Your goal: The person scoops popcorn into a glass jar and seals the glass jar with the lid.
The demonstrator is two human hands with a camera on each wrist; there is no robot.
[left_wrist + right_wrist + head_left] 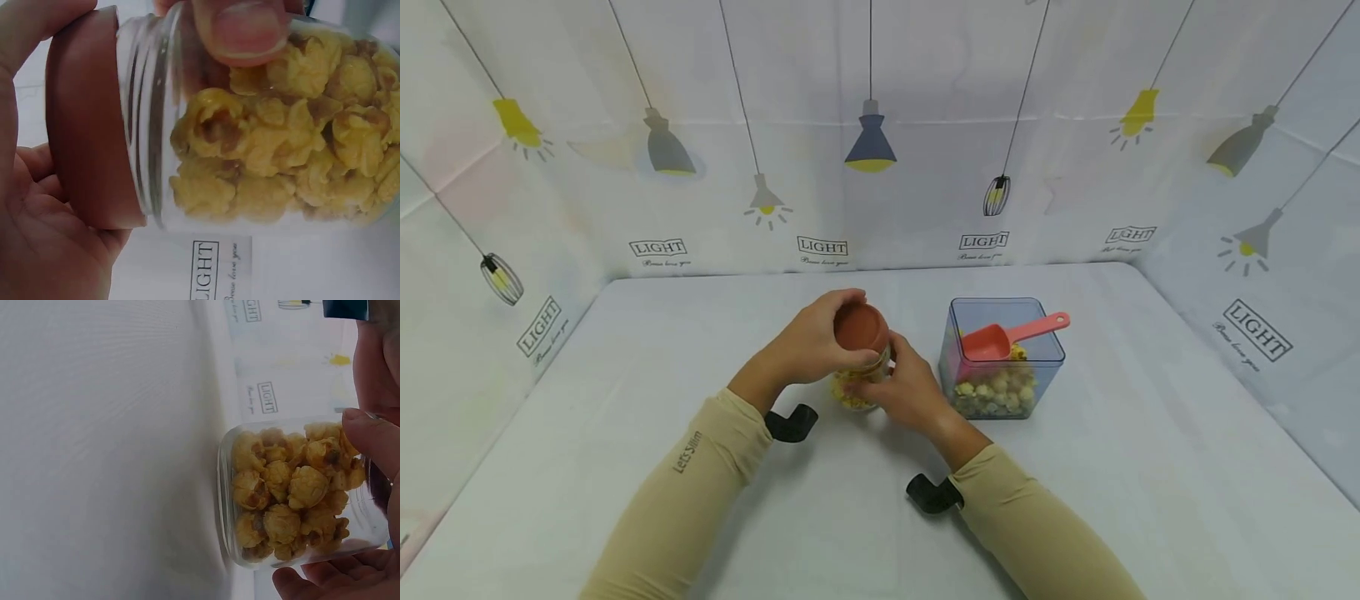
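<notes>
A clear jar point(269, 137) of popcorn point(294, 494) stands at the middle of the table, with a reddish-brown lid point(861, 327) at its mouth. My left hand point(811, 340) grips that lid from above, fingers and thumb around its edge. In the left wrist view the lid sits at the jar's threaded neck; how far it is screwed on I cannot tell. My right hand point(910, 385) holds the jar's side, thumb on the near face and fingers round the back. The jar's bottom seems to touch the table in the right wrist view.
Right of the jar stands a bluish see-through bin point(1000, 392) partly filled with popcorn. A coral-pink scoop point(992, 342) lies in it, handle poking past the right rim. A white cloth covers the table point(850, 517), and a lamp-printed curtain point(917, 200) hangs behind.
</notes>
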